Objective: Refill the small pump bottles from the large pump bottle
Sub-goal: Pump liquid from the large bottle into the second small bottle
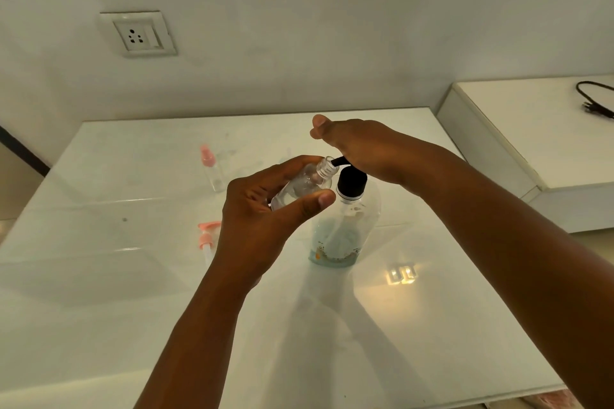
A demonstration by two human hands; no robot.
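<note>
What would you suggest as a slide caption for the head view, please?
Left hand tilts an uncapped small bottle to the black spout while the right hand presses the large bottle pump.

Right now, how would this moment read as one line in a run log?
step: filling | left hand: holds small bottle tilted at black spout | right hand: presses large pump bottle | pink pump: on table

I read the scene as dim and warm-toned, with a bright yellowish glare patch (402,275) on the glossy table (99,276) to the lower right of the gripped small bottle (304,184). Soft arm shadows fall toward me below the grip. Wide-angle bending curves the table edges; detail is soft throughout.
</note>
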